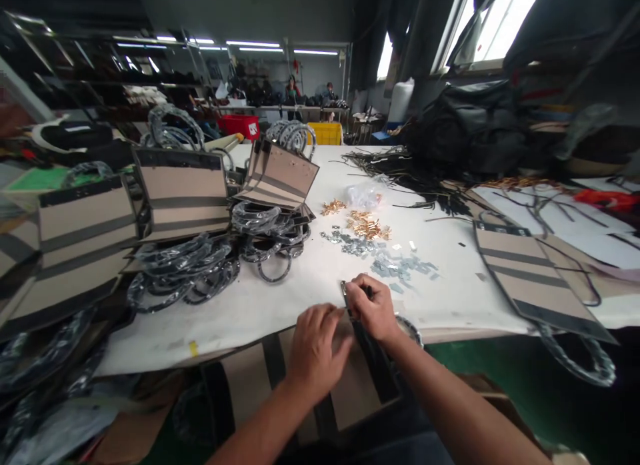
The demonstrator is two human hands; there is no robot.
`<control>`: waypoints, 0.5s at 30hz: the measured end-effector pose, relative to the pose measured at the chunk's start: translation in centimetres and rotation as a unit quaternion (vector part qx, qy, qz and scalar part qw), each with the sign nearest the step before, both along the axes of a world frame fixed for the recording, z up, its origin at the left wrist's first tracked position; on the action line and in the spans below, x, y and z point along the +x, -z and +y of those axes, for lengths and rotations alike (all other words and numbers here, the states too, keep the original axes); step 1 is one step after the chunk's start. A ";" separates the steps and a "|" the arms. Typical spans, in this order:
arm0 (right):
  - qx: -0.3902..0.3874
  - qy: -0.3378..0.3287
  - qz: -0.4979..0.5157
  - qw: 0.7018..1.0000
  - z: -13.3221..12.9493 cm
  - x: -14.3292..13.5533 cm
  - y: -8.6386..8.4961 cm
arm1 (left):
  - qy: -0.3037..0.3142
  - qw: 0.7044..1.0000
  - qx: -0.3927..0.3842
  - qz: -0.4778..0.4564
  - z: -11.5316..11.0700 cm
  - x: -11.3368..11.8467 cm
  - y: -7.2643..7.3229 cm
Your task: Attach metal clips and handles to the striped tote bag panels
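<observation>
A tan bag panel (250, 375) with dark bands lies across my lap, against the table's front edge. My left hand (317, 345) rests on it, fingers stretched out and thumb apart, holding nothing. Beside it, my right hand (374, 308) is closed in a pinch at the panel's dark edge strip (373, 358). A small dark piece shows between its fingers, too hidden to name. Just beyond the fingertips, a shiny metal bit (343, 286) sits at the strip's far end. A plastic-wrapped handle (410, 328) shows partly behind my right wrist.
Grey metal plates (400, 265) and gold-coloured fittings (367, 225) lie beyond my hands, near a clear plastic bag (364, 193). Stacked bag panels with wrapped handles (185, 265) fill the left. Another panel (535, 272) overhangs the right edge; dark strips (425, 185) lie behind it.
</observation>
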State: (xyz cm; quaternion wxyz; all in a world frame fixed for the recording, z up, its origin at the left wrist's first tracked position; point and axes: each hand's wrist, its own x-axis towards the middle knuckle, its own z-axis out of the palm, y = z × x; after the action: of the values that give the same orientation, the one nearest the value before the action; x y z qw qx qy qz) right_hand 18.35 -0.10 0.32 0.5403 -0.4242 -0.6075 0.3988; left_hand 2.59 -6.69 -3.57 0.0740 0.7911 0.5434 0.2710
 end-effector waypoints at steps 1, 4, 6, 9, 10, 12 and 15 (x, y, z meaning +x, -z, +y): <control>-0.001 -0.002 0.000 1.000 0.1 0.0 -0.1 | 0.025 0.999 0.022 0.015 -1.8 -0.1 1.0; -0.014 -0.010 -0.001 1.000 0.3 -0.4 -0.3 | 0.114 0.988 0.040 0.097 -5.7 0.3 3.7; -0.030 -0.012 -0.001 0.999 0.4 -0.7 -0.6 | 0.114 0.983 0.018 0.141 -6.7 1.0 4.7; -0.055 -0.034 -0.001 0.998 0.5 -1.0 -1.5 | 0.108 0.981 -0.020 0.159 -6.3 1.8 4.8; -0.069 -0.047 -0.001 0.996 0.6 -0.8 -1.9 | 0.114 0.981 -0.029 0.157 -6.0 1.9 4.6; -0.100 -0.070 -0.011 0.992 1.0 0.0 -2.7 | 0.127 0.980 -0.043 0.150 -5.6 1.7 4.1; -0.120 -0.037 -0.096 0.987 2.8 2.7 -3.3 | 0.135 0.979 -0.054 0.145 -5.4 1.2 3.5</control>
State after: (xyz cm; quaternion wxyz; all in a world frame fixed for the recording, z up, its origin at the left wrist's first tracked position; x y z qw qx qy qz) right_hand 21.00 2.67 3.60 0.4098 -0.4995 -0.6197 0.4456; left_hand 3.75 -12.07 -7.06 0.0726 0.8829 0.4505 0.1113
